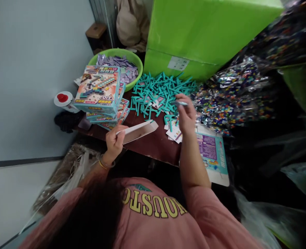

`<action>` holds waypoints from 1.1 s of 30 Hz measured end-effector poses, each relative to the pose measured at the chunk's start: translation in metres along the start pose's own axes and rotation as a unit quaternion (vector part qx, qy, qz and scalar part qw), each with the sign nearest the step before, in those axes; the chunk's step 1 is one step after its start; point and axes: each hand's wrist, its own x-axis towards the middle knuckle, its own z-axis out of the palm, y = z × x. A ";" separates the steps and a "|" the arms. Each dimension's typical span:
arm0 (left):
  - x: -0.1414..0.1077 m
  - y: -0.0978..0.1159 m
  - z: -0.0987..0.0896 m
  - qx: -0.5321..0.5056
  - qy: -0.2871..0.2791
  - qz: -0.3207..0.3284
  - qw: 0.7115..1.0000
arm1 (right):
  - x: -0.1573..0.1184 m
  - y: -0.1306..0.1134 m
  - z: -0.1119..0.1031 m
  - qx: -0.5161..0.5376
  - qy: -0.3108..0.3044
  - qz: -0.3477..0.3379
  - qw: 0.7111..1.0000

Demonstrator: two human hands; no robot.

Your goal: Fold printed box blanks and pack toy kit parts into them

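My left hand [114, 141] grips the near end of an open cardboard box [140, 132], its pale inside turned up toward me over the table edge. My right hand [186, 112] is closed, with a small pale bluish piece [181, 103] between thumb and fingers; its kind is too blurred to tell. Below and beyond that hand spreads a heap of teal plastic hammer-shaped tools [155, 91]. Printed paper sheets [176, 133] lie by my right wrist. Under my right forearm is a flattened printed carton [211, 152].
Stacked printed toy boxes [98, 86] stand left, before a green basin [140, 69] of lilac packets. A large green box [194, 38] rises behind the heap. Clear bags of colourful small pieces [220, 100] crowd the right. A white container with a red top [63, 98] sits far left.
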 end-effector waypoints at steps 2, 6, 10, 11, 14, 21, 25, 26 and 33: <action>-0.003 0.001 0.004 -0.014 -0.021 0.009 1.000 | -0.025 -0.053 -0.033 0.088 -0.054 -0.121 0.987; -0.015 0.009 0.008 -0.038 -0.059 0.041 0.997 | -0.063 -0.122 -0.039 -0.037 -0.194 -0.232 0.952; -0.031 0.018 0.011 -0.027 -0.078 0.085 0.993 | -0.082 -0.111 -0.026 -0.090 -0.162 -0.204 0.961; -0.034 0.019 0.011 -0.022 -0.079 0.093 0.992 | -0.085 -0.103 -0.028 -0.080 -0.141 -0.186 0.969; -0.040 0.020 0.011 -0.016 -0.082 0.094 0.992 | -0.094 -0.083 -0.043 -0.052 -0.075 -0.103 0.991; -0.024 0.012 0.016 0.000 -0.029 0.219 0.975 | -0.100 -0.021 -0.064 -0.076 -0.046 0.076 0.993; -0.019 0.005 0.042 -0.015 -0.070 0.267 0.961 | -0.085 0.030 -0.077 -0.152 -0.069 0.119 0.979; -0.019 0.005 0.047 -0.028 -0.068 0.248 0.966 | -0.082 0.038 -0.080 -0.159 -0.067 0.125 0.977; -0.003 0.026 0.045 -0.087 0.007 0.178 0.980 | -0.089 0.051 -0.074 -0.077 -0.038 0.112 0.990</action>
